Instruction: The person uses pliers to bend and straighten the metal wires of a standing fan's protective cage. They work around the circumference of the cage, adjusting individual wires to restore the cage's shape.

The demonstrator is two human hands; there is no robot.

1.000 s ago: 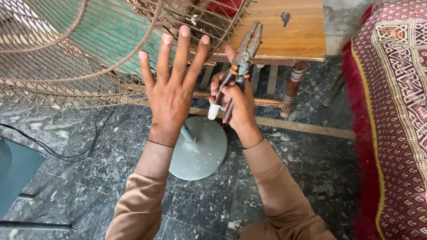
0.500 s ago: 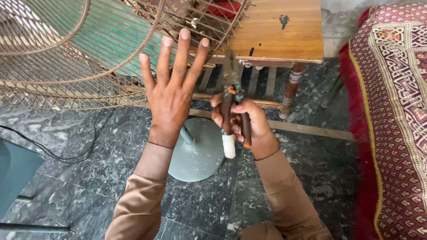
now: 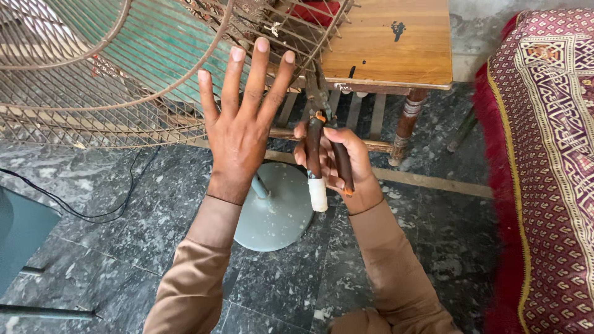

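Observation:
My left hand is spread flat with its fingers apart, pressed against the rusty wire guard of a pedestal fan. My right hand grips the handles of a pair of pliers, one handle wrapped in white tape. The jaws point up and reach the lower edge of the wire guard by the table. Behind the guard I see the green fan blade. The fan's round grey-blue base and its pole stand on the floor below my hands.
A wooden table with turned legs stands just behind the fan. A red patterned bedcover fills the right side. A black cable runs over the dark marble floor at the left, near a blue-grey object.
My right hand has turned the pliers from slanting up to the right to nearly upright, and the jaws have gone to the guard's lower edge. The left hand has stayed on the guard.

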